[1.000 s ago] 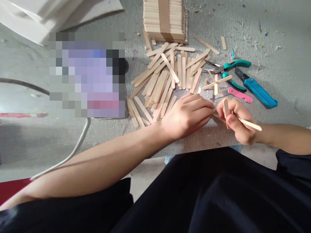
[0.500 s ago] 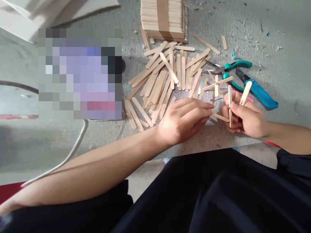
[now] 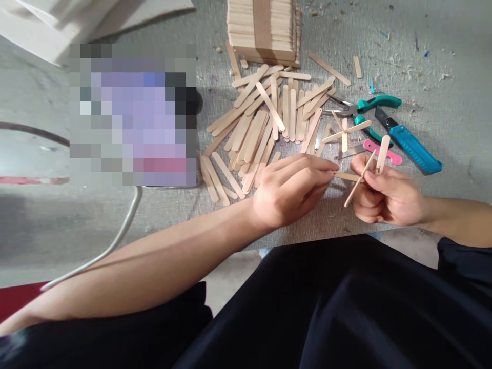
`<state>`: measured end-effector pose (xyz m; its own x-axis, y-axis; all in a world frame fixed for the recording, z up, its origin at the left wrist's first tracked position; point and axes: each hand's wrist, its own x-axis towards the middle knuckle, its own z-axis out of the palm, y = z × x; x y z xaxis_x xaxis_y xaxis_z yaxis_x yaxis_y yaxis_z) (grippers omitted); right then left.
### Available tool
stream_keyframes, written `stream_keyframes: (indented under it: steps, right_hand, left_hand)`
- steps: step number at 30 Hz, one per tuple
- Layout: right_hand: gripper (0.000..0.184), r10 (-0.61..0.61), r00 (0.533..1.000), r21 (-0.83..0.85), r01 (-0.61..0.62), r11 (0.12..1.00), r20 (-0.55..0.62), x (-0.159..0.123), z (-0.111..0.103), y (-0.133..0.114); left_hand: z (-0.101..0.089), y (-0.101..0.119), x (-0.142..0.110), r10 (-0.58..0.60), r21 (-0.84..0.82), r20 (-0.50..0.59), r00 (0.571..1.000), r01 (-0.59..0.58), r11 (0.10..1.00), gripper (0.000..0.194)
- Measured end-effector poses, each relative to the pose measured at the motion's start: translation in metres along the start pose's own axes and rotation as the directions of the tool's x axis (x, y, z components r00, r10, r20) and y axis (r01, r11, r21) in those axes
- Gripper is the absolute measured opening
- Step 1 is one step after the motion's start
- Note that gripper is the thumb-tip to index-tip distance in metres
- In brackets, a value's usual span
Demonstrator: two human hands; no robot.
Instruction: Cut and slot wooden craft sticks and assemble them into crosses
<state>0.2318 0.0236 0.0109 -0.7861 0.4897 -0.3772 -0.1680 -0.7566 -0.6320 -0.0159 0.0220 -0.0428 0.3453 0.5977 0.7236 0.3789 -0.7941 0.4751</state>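
Note:
My right hand (image 3: 392,197) is closed around a small crossed piece of wooden craft sticks, thumb pressed near the joint. One craft stick (image 3: 354,190) slants across the front of the fingers, and a wider craft stick (image 3: 383,152) rises behind the thumb. My left hand (image 3: 294,189) pinches the left end of another craft stick (image 3: 347,177), whose right end meets the crossing at my right fingers. How the sticks are joined is hidden by the fingers. Just above the hands, a star-like piece of crossed craft sticks (image 3: 345,134) lies on the table.
Loose craft sticks (image 3: 253,136) lie heaped left of the hands, below a banded stack of craft sticks (image 3: 242,28). Teal-handled pliers (image 3: 378,102), a blue utility knife (image 3: 417,148) and a pink-handled blade (image 3: 388,152) lie at right. A pixelated area (image 3: 134,118) and a cable (image 3: 125,230) are left.
The front stick in my right hand has turned from nearly upright to a slant. The stick between my hands is now closer to level. More of the pink-handled blade shows.

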Motion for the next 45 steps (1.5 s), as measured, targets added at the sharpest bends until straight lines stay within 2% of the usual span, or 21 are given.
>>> stream_keyframes:
  steps: [4, 9, 14, 19, 26, 28, 31, 33, 38, 45]
  right_hand:
    - [0.047, 0.007, 0.999, 0.031, -0.006, 1.0, -0.042, 0.001, 0.0, -0.003]
    - [0.045, 0.017, 1.0, 0.028, -0.016, 0.999, -0.025, 0.001, -0.001, -0.003]
    - [0.045, 0.006, 1.0, 0.033, -0.006, 0.999, -0.003, 0.002, -0.002, 0.001]
    - [0.045, -0.002, 1.0, 0.03, 0.002, 1.0, 0.006, 0.002, -0.001, 0.002]
    - [0.044, -0.002, 1.0, -0.003, 0.002, 1.0, 0.024, 0.003, -0.003, -0.001]
    - [0.043, -0.041, 0.999, -0.049, 0.043, 0.998, 0.022, 0.004, -0.003, 0.0]
    - [0.038, -0.192, 0.981, -0.191, 0.19, 0.963, 0.009, 0.006, -0.003, 0.004]
    - [0.031, -0.267, 0.963, -0.224, 0.267, 0.937, 0.032, 0.007, -0.003, 0.007]
    - [0.018, -0.311, 0.947, -0.16, 0.321, 0.934, 0.083, 0.009, -0.004, 0.012]
    - [0.022, -0.364, 0.93, -0.268, 0.364, 0.892, 0.051, 0.01, -0.004, 0.011]
  left_hand:
    - [-0.001, 0.001, 0.001, 0.007, -0.02, -0.024, 1.0, -0.008, 1.0, 0.023]
    - [-0.001, 0.001, 0.001, -0.033, -0.014, -0.054, 0.998, 0.032, 0.999, 0.021]
    - [-0.001, 0.001, 0.001, -0.026, -0.044, -0.049, 0.998, 0.024, 0.999, 0.02]
    - [-0.001, 0.001, 0.001, -0.066, -0.104, -0.03, 0.997, 0.062, 0.993, 0.021]
    - [0.0, 0.0, 0.003, -0.093, -0.193, -0.06, 0.994, 0.079, 0.978, 0.019]
    - [0.001, 0.001, 0.003, -0.129, -0.226, -0.079, 0.989, 0.108, 0.968, 0.022]
    - [0.001, 0.003, 0.002, -0.159, -0.294, -0.085, 0.984, 0.128, 0.947, 0.025]
    - [0.001, 0.004, 0.003, -0.173, -0.33, -0.08, 0.982, 0.138, 0.934, 0.026]
    - [0.002, 0.004, 0.004, -0.195, -0.344, -0.085, 0.977, 0.155, 0.926, 0.026]
    - [0.004, 0.001, 0.002, -0.244, -0.395, -0.09, 0.966, 0.19, 0.899, 0.022]
